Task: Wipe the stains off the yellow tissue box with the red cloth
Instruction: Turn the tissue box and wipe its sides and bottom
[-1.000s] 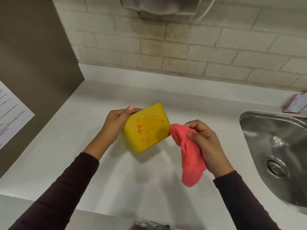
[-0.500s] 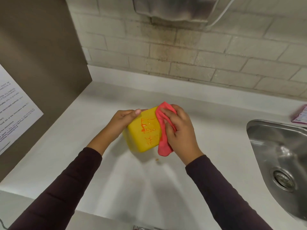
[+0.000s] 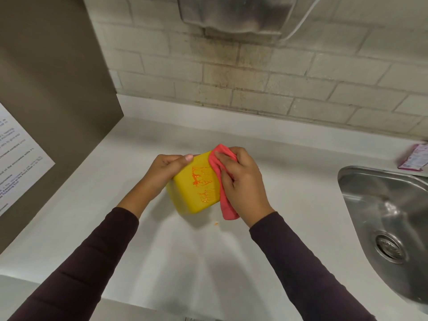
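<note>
The yellow tissue box (image 3: 188, 193) is held tilted above the white counter (image 3: 162, 256), one broad face turned up toward me. Orange streaky stains (image 3: 201, 181) run across that face. My left hand (image 3: 166, 172) grips the box's far left side, thumb on its top edge. My right hand (image 3: 240, 181) presses the red cloth (image 3: 222, 200) flat against the box's right edge, and the cloth's tail hangs below the box. The stains to the left of the cloth lie uncovered.
A small orange drip (image 3: 216, 224) lies on the counter under the box. A steel sink (image 3: 389, 228) sits at the right, a pink packet (image 3: 414, 158) behind it. A brown panel with a paper notice (image 3: 18, 163) stands at the left. A metal dispenser (image 3: 236, 17) hangs on the brick wall.
My right hand brought the red cloth from beside the box onto its right edge and now holds it there. The left hand keeps its grip on the box.
</note>
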### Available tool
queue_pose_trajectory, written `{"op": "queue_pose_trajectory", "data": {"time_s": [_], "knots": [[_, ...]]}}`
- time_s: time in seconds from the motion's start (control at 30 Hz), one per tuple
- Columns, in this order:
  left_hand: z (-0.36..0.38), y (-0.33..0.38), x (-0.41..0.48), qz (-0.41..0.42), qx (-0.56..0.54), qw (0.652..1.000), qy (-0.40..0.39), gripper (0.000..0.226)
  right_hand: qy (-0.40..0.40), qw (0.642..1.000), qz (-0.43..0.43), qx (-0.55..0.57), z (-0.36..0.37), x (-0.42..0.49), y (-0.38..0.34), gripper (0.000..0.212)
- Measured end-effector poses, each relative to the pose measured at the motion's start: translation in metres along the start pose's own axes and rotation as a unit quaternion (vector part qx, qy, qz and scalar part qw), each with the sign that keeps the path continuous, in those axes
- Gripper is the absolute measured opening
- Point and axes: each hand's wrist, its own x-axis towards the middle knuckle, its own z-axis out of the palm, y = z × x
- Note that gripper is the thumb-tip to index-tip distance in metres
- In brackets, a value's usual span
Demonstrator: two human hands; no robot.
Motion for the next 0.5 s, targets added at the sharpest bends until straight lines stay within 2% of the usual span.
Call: {"op": "queue_pose_trajectory", "data": {"time_s": [0.33, 0.5], "knots": [[0.009, 0.002, 0.002, 0.002, -0.014, 1.0, 0.016, 0.022, -0.041, 0.998, -0.038, -0.018, -0.016, -0.033, 0.011, 0.033], [0.007, -0.001, 0.004, -0.012, -0.004, 1.0, 0.012, 0.033, -0.015, 0.999, -0.011, -0.03, -0.013, -0.018, 0.003, 0.03]]}}
